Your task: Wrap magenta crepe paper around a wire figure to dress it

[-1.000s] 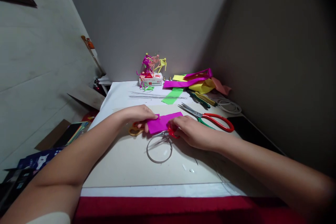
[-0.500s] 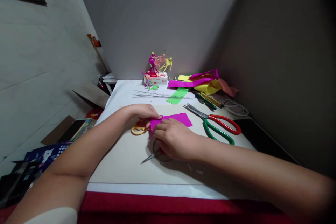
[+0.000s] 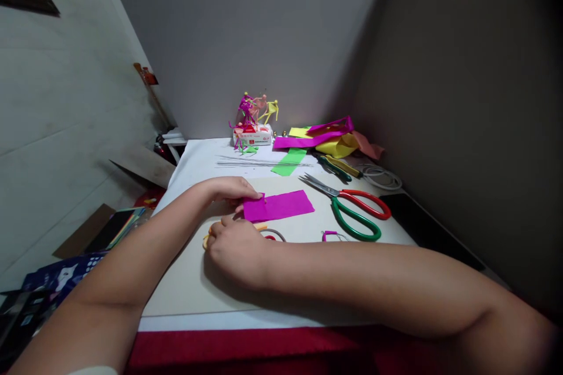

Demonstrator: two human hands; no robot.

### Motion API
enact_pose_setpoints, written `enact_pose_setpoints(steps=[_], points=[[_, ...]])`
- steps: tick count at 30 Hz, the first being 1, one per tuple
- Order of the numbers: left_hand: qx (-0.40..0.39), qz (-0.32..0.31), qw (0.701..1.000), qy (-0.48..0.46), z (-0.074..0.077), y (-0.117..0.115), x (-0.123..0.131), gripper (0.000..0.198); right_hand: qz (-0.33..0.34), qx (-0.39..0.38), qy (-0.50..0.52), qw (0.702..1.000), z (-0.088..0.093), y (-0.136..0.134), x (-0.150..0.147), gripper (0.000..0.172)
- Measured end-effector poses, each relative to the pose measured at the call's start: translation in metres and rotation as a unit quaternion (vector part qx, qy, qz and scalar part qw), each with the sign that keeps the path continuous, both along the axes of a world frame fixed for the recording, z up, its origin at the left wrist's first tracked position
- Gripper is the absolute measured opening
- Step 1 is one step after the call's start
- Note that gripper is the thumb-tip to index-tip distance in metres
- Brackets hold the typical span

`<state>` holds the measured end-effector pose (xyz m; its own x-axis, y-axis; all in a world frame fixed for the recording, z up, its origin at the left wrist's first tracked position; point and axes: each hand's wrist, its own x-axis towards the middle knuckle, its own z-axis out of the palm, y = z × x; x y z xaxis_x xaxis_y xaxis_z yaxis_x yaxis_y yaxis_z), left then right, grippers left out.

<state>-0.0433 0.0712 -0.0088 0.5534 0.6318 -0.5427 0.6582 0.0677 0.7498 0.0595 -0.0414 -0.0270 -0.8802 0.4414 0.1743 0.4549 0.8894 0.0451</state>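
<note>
My left hand (image 3: pixel 235 190) rests on the left end of a magenta paper strip (image 3: pixel 279 206), fingers pinched on its corner. Crossed over to the left, my right hand (image 3: pixel 233 249) lies with curled fingers over the small orange-handled scissors (image 3: pixel 259 227), whose handles are mostly hidden under it. A grey wire ring (image 3: pixel 275 234) peeks out beside the right hand. A small magenta-wrapped wire piece (image 3: pixel 331 236) lies to the right on the beige board (image 3: pixel 185 281).
Large red-and-green scissors (image 3: pixel 352 211) lie to the right. Farther back are thin wires (image 3: pixel 259 160), a green strip (image 3: pixel 289 161), piled coloured paper (image 3: pixel 328 136), pliers (image 3: pixel 336 165), a white cable (image 3: pixel 382 176) and wire figures on a white box (image 3: pixel 253 120). Red cloth (image 3: pixel 246 351) edges the front.
My right hand has moved left and nearer to me, off the magenta strip and onto the small scissors. The strip now lies flat and uncovered. My left hand has stayed put.
</note>
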Motion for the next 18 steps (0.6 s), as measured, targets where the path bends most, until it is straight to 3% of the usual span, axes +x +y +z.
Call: enact_pose_setpoints(steps=[6, 11, 13, 15, 18], points=[[0.008, -0.006, 1.000, -0.007, 0.000, 0.000, -0.001, 0.048, 0.050, 0.014, 0.023, 0.998, -0.006, -0.004, 0.000, 0.017], [0.009, -0.007, 1.000, -0.007, 0.000, 0.000, -0.002, 0.047, 0.146, 0.060, 0.092, 0.983, 0.014, -0.031, 0.023, 0.027], [0.008, -0.002, 1.000, -0.009, -0.002, 0.001, -0.002, 0.046, 0.153, 0.069, 0.098, 0.981, 0.023, -0.033, 0.041, 0.028], [0.008, 0.008, 1.000, -0.017, -0.005, 0.002, -0.003, 0.045, 0.119, 0.084, 0.080, 0.986, 0.026, -0.025, 0.062, 0.027], [0.008, 0.026, 0.999, -0.027, -0.006, 0.004, -0.005, 0.043, -0.016, 0.044, 0.035, 0.998, 0.020, 0.001, 0.095, 0.023]])
